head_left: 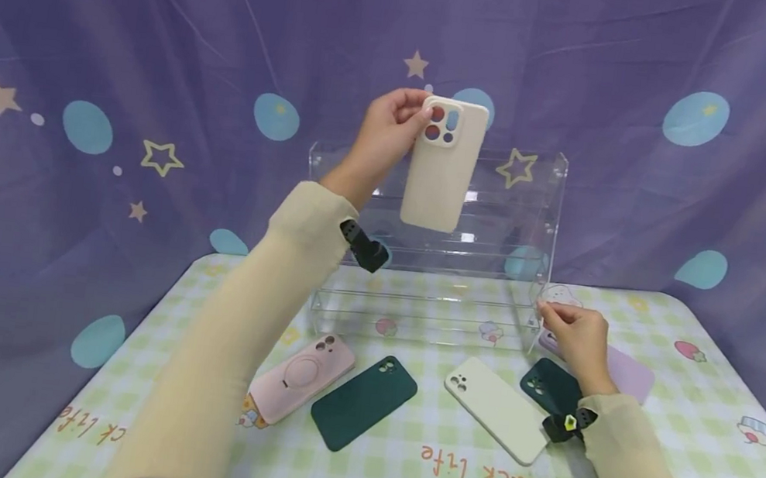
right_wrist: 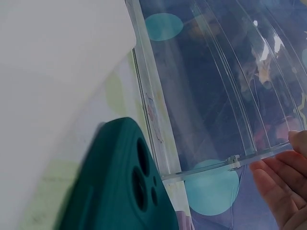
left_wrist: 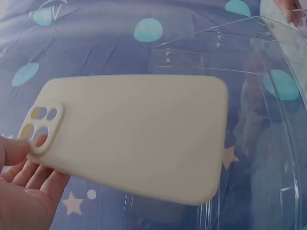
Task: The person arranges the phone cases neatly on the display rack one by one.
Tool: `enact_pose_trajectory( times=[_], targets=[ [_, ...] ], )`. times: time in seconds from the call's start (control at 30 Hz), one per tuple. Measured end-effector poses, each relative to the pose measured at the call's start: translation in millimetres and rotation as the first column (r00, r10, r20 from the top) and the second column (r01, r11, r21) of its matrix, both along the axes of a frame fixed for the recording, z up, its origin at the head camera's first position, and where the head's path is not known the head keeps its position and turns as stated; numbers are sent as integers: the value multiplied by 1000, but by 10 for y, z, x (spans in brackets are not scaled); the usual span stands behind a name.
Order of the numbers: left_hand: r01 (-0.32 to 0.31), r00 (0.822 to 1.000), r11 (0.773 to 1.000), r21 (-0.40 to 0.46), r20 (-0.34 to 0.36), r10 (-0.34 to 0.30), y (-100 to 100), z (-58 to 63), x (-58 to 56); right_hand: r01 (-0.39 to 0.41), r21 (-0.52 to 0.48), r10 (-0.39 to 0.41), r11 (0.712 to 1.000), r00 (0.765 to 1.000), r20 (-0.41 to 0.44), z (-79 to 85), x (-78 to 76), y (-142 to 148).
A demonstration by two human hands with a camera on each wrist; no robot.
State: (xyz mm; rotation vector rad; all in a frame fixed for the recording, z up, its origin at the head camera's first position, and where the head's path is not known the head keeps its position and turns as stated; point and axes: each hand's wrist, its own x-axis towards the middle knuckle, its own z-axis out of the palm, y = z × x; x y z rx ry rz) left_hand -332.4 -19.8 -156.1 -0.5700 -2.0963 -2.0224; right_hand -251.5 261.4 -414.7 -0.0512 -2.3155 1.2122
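Note:
My left hand (head_left: 389, 127) holds a cream phone case (head_left: 439, 186) up in front of the clear tiered rack (head_left: 550, 241). Thumb and fingers pinch the case at its camera-hole corner, and its back faces me, tilted slightly. In the left wrist view, the fingers (left_wrist: 34, 175) curl under the case's lower edge beside the camera cutouts. Lower down, my right hand (head_left: 579, 339) grips the edge of the rack's right side panel. From the right wrist, thumb and fingers (right_wrist: 280, 184) appear on either side of that transparent edge.
On the checked tablecloth lie a pink case with a ring (head_left: 301, 377), a dark green case (head_left: 366, 403) and an off-white case (head_left: 499, 412). Near my right forearm are another dark green case (head_left: 550, 385) and a lilac case (head_left: 630, 372). A purple curtain (head_left: 187, 31) hangs behind.

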Motion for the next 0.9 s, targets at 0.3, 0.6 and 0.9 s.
enact_pose_trajectory(
  times=[0.3,0.6,0.9],
  targets=[
    [-114,992,960,254,75,98,198,222,-242,5,-11,-5,1000,1000,-5,-3,26,-47],
    [-158,987,883,442,51,152,273,426,-333,-1,10,1,1000,1000,-13,7,57,-133],
    [-157,980,768,621,-2,201,454,384,-358,5,10,-5,1000,1000,-21,33,77,-142]
  ],
)
